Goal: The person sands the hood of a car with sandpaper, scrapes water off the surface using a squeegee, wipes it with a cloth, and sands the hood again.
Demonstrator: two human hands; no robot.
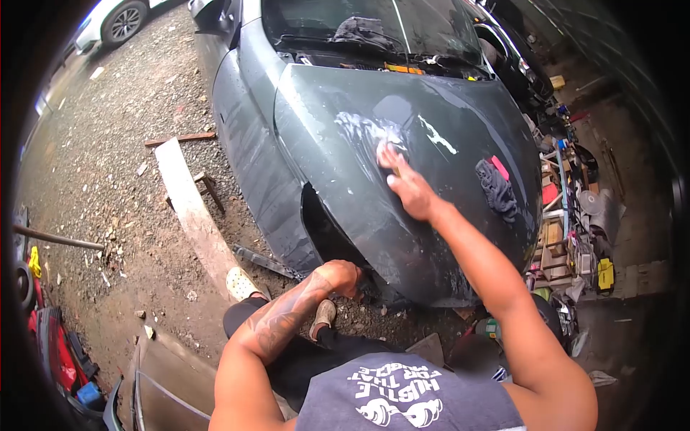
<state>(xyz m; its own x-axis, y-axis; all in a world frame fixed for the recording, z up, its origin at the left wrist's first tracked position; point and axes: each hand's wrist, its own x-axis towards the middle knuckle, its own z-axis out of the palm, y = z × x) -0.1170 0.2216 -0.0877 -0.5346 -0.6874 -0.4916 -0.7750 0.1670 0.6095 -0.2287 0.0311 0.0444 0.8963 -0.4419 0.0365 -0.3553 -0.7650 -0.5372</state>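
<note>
Head cam: hood (323, 136) was part-foamed, rest prob. undone; R hand (410, 188) had fingers flat at foam (359, 129), L hand (343, 278) grip unclear.

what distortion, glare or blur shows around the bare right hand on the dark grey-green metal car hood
Head view: wide-angle distortion bends the scene, with black corners; head view: pale sheen, likely reflected daylight, lies on the hood; head view: the right hand looks soft, perhaps from motion, while the white lettering on the grey fabric shirt is legible.
</note>
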